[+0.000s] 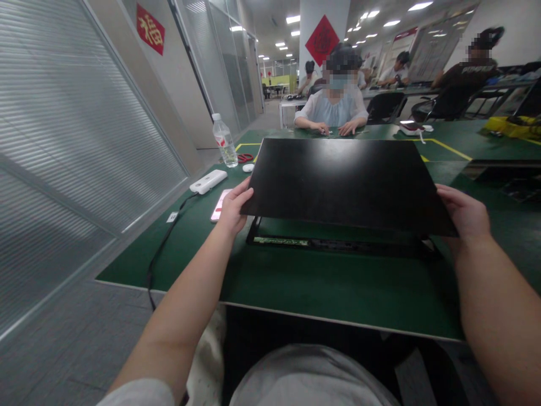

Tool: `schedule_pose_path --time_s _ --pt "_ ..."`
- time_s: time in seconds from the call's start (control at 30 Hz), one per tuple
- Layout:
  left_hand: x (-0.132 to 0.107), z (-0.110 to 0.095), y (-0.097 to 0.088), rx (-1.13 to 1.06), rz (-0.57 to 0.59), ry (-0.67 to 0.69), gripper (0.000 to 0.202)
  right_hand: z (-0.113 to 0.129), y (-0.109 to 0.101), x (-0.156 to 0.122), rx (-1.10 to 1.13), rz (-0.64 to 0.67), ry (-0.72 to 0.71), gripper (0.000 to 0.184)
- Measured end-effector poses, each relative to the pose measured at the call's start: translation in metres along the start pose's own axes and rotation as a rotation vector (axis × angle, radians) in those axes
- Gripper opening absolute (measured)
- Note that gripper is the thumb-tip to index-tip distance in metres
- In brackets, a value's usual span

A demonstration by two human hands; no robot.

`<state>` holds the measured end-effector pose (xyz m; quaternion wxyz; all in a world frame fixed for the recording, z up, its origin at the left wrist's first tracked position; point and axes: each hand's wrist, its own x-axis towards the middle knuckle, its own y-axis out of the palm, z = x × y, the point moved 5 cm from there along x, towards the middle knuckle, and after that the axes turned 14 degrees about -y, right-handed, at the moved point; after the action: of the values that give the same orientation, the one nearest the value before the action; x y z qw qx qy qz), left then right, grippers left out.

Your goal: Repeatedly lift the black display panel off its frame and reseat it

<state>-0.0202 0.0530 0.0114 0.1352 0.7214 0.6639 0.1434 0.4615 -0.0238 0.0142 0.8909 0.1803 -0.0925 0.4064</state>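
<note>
- The left hand (232,210) is gripping the near-left corner of the panel (346,180). Its thumb is lying on top along the edge and its fingers are curling underneath, out of sight.
- The right hand (465,217) is clasping the near-right corner in the same way. Its thumb is pressing on the top edge and its fingers are hiding below.
- The panel is hanging in the air between the two hands, flat, dark and wide. Its long axis is running left to right across the body, and its far edge is pointing away toward the far side of the counter (321,287).
- Both hands are sitting at the near edge, one at each end, so neither is reaching closer than the other. The panel's bulk is extending away from them to the far side.
- A frame (338,243) is lying flat on the counter right under the panel's near edge. Its long side is running parallel to the panel, and a clear gap is showing between the two.
- A phone (218,206) is resting just left of the left hand, with a white box (208,181) farther left and a cable (163,248) trailing off the near-left edge.
- A bottle (224,141) is standing upright at the far left, well apart from the panel.
- A person (336,107) is sitting at the far side, with both their hands resting on the counter beyond the panel.
</note>
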Motion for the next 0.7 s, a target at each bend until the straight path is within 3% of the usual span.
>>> schedule_pose_path --time_s 0.1,0.27,0.4,0.53,0.7 --pt "0.001 0.002 0.0 -0.002 -0.001 -0.013 0.049 0.003 0.009 -0.008 0.18 0.113 0.173 0.025" --pt "0.005 0.006 -0.004 0.009 -0.029 -0.063 0.044 0.002 0.012 -0.018 0.211 0.076 0.374 0.027" --pt "0.007 0.008 -0.003 -0.021 0.013 -0.142 0.033 0.0 0.012 -0.011 0.3 0.09 0.29 0.024" --pt "0.005 0.014 0.001 0.013 0.108 -0.294 0.053 0.003 0.004 -0.004 0.304 0.029 0.17 0.019" --pt "0.002 0.011 0.001 0.047 0.128 -0.261 0.063 0.013 -0.001 0.003 0.309 -0.011 0.007 0.018"
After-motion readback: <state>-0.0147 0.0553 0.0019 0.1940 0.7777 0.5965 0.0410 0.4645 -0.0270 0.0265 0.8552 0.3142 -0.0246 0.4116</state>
